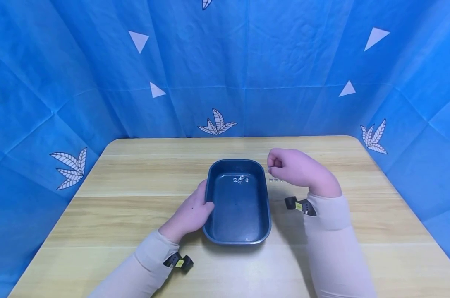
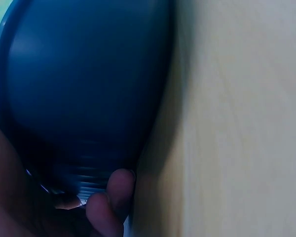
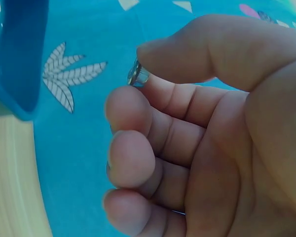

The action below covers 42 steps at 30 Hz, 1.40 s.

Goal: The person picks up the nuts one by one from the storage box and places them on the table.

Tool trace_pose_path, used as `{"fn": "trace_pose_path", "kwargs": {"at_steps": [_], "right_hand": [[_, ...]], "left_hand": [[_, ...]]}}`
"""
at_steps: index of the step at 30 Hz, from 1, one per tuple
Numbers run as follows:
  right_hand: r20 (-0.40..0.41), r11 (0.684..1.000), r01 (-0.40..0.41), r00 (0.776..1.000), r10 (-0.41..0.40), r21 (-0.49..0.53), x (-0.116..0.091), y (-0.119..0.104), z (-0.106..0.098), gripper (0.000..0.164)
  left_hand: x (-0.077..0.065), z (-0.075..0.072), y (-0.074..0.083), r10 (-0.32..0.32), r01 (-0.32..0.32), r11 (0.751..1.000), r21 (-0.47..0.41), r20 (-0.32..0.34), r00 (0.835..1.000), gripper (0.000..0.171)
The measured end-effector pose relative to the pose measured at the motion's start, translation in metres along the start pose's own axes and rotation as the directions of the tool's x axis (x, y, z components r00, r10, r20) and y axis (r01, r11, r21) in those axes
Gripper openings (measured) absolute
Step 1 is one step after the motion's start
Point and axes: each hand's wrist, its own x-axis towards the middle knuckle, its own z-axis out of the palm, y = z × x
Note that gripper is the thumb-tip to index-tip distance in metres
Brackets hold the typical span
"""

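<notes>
A dark blue rectangular tray (image 1: pixel 237 231) stands on the table, and my left hand (image 1: pixel 190 211) grips its left side, thumb over the rim and fingers outside. In the left wrist view, two fingertips (image 2: pixel 119 190) curl against the tray wall (image 2: pixel 89 89). Just right of the tray's far right corner, my right hand (image 1: pixel 297 169) is raised over the table. Its thumb and index finger pinch a small clear faceted gem (image 3: pixel 138 75), while the other fingers curl inward. Several similar clear gems (image 1: pixel 240 180) lie inside the tray towards its far end.
Three more clear gems (image 1: pixel 276 180) lie in a row on the wooden table (image 1: pixel 143 215), right of the tray and under the right hand. A blue patterned cloth (image 1: pixel 243 66) hangs behind the table and along both sides.
</notes>
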Motion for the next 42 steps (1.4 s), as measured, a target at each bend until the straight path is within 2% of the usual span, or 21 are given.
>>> {"fn": "trace_pose_path", "kwargs": {"at_steps": [4,12,24,31,42], "right_hand": [[-0.017,1.0,-0.031,0.999,0.031,-0.005,-0.004,0.008,-0.005,0.006],[-0.032,0.999,-0.035,0.999,0.034,-0.025,-0.008,0.016,-0.009,0.005],[-0.024,0.996,-0.09,0.996,0.09,-0.001,-0.008,0.032,-0.012,0.008],[-0.011,0.994,-0.107,0.994,0.108,0.017,-0.003,0.044,-0.007,0.009],[0.003,0.989,-0.145,0.989,0.145,0.027,0.003,0.063,0.001,0.01]], "left_hand": [[0.0,0.0,0.0,0.005,-0.005,1.0,0.002,-0.002,1.0,0.069],[0.0,0.001,-0.001,0.033,-0.032,0.999,0.013,-0.014,0.999,0.069],[0.0,0.001,-0.002,0.031,-0.031,0.999,0.014,-0.018,0.999,0.069],[0.001,0.0,-0.002,0.007,-0.007,1.0,0.013,-0.022,1.0,0.069],[0.001,0.001,-0.004,0.021,-0.021,1.0,0.0,-0.02,1.0,0.069]]}}
